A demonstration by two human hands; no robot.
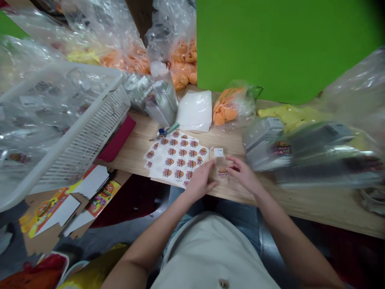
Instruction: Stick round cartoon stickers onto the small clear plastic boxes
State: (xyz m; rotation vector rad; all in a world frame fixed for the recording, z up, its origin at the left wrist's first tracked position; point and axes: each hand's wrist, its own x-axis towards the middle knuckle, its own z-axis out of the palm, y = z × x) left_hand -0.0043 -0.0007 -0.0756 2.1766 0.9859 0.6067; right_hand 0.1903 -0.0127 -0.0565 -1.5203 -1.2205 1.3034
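Observation:
A small clear plastic bag lies at the table's front edge between my hands. It carries a white label near its top and a burger sticker lower down. My left hand grips the bag's left side, thumb toward its lower edge. From the right, my right hand has its fingertips at the sticker's right edge, with the fingers bent close together; the exact contact is hard to see. Sheets of burger stickers are spread just left of the bag, partly beneath my left hand.
A white basket of clear packs stands left. Clear packages are stacked on the right, blurred. Behind are white sheets, a bag of orange pieces and a green panel. Keys lie above the stickers. Printed cartons sit lower left.

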